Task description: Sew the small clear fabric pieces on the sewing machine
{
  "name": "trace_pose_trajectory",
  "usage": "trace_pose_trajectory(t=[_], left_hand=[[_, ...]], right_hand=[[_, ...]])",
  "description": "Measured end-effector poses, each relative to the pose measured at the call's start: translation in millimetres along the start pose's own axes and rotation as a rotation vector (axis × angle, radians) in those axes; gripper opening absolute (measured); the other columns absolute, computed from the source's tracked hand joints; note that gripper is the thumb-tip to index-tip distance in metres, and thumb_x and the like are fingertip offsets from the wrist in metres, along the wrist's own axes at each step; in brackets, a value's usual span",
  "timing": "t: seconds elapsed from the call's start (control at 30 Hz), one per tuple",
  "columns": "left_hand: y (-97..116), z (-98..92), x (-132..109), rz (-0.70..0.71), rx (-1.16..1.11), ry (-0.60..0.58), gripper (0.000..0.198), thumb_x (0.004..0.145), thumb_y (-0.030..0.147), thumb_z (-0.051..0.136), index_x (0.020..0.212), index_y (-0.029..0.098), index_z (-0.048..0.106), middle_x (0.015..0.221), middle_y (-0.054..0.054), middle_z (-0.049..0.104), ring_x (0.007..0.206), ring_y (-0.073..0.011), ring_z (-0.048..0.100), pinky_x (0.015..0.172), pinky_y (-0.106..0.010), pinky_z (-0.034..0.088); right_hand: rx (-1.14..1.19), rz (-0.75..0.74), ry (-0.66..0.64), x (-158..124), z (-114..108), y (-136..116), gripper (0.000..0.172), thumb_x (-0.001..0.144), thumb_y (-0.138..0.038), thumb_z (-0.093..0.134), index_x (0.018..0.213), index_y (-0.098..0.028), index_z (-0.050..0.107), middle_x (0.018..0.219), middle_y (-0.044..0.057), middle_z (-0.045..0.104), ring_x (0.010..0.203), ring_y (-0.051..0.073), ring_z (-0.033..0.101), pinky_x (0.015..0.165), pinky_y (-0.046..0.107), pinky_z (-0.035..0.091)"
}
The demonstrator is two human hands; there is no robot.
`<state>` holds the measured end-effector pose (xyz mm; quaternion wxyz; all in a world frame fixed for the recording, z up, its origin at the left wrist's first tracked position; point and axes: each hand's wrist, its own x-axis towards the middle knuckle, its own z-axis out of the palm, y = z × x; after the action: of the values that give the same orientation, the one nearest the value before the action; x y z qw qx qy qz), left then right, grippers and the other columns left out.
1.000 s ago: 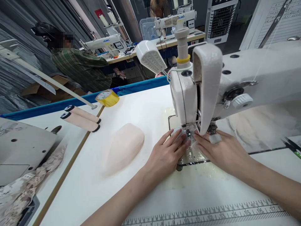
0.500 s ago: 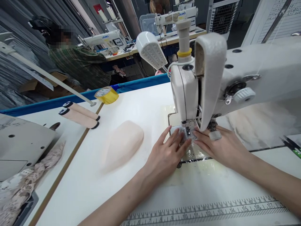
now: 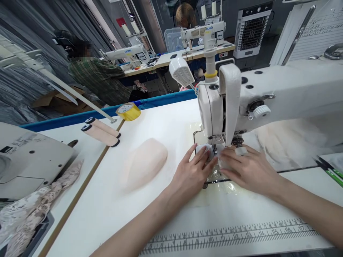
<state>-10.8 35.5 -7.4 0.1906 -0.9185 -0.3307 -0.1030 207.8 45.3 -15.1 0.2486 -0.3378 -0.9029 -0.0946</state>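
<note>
A white sewing machine [image 3: 268, 96] stands on the white table [image 3: 166, 121]. Under its needle lies a small whitish piece of fabric [image 3: 218, 159]. My left hand [image 3: 191, 175] lies flat to the left of the needle, fingers stretched out and pressing on the fabric. My right hand [image 3: 248, 169] rests flat on the right side of it, fingertips by the presser foot, with a pale band on one finger. A pale pink moulded pad [image 3: 146, 162] lies on the table left of my left hand.
Two pink thread spools [image 3: 102, 132] and a yellow tape roll [image 3: 128, 111] lie at the far left of the table. Patterned lace [image 3: 29, 214] lies by another machine at the left. A printed ruler [image 3: 230, 233] runs along the front edge. A person in a plaid shirt [image 3: 99, 78] sits behind.
Both hands stay flat on the fabric at the needle. My right fingers have shifted slightly left over the piece. The camera has pulled back and risen a little.
</note>
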Motion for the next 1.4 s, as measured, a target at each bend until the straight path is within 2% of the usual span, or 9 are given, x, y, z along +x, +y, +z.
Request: trace_pose_trajectory(t=[0.13,0.23,0.57,1.03,1.2,1.27,1.4], left_hand=[[1,0.5,-3,-0.006,-0.008,0.028,0.039,0.089,0.012,0.046,0.126,0.017,0.055,0.126,-0.009,0.059,0.126,-0.0253,0.047,0.111,-0.048,0.032],[2,0.1,-6,0.014,-0.031,0.053,0.038,0.09,0.012,0.045,0.126,0.016,0.055,0.129,-0.007,0.058,0.125,-0.0239,0.048,0.112,-0.047,0.031],[3,-2.0,-8,0.002,-0.124,0.028,0.04,0.088,0.009,0.041,0.125,0.013,0.056,0.125,-0.008,0.06,0.125,-0.0229,0.048,0.113,-0.047,0.03],[-2,2.0,-4,-0.034,-0.144,0.032,0.035,0.091,0.013,0.044,0.123,0.016,0.057,0.124,-0.009,0.061,0.121,-0.021,0.053,0.111,-0.048,0.031],[-5,4.7,-2,-0.052,-0.171,0.046,0.035,0.092,0.014,0.041,0.124,0.015,0.056,0.127,-0.008,0.059,0.121,-0.0205,0.052,0.112,-0.05,0.03],[-5,5.5,-2,-0.062,-0.175,0.053,0.036,0.091,0.013,0.04,0.124,0.012,0.056,0.127,-0.009,0.059,0.121,-0.0211,0.052,0.112,-0.05,0.029],[-4,5.4,-1,-0.093,-0.168,0.043,0.037,0.09,0.014,0.041,0.124,0.01,0.056,0.126,-0.008,0.059,0.123,-0.0228,0.05,0.113,-0.05,0.029]], right_hand=[[0.051,-0.014,0.033,-2,0,-5,0.027,0.096,-0.026,0.046,0.094,-0.013,0.069,0.095,0.008,0.068,0.074,0.018,0.059,0.078,0.034,0.047],[0.058,-0.042,0.041,-3,-1,-7,0.025,0.095,-0.021,0.046,0.091,-0.014,0.069,0.094,0.006,0.068,0.071,0.017,0.058,0.078,0.034,0.046],[0.05,-0.05,0.017,-2,-3,-4,0.026,0.094,-0.019,0.045,0.091,-0.016,0.07,0.087,0.006,0.069,0.078,0.019,0.062,0.083,0.036,0.045],[0.015,-0.035,0.011,-4,2,-2,0.027,0.097,-0.024,0.045,0.101,-0.013,0.069,0.092,0.007,0.07,0.083,0.019,0.062,0.08,0.034,0.048],[0.013,-0.032,-0.007,-3,4,1,0.028,0.097,-0.026,0.046,0.108,-0.011,0.067,0.096,0.009,0.069,0.091,0.023,0.06,0.083,0.038,0.048],[0.051,-0.002,-0.015,-2,4,2,0.028,0.097,-0.023,0.044,0.11,-0.011,0.066,0.099,0.011,0.068,0.094,0.024,0.059,0.079,0.037,0.05],[0.069,0.005,-0.042,-1,4,5,0.036,0.089,-0.005,0.038,0.114,-0.009,0.064,0.102,0.013,0.066,0.093,0.023,0.06,0.07,0.033,0.052]])
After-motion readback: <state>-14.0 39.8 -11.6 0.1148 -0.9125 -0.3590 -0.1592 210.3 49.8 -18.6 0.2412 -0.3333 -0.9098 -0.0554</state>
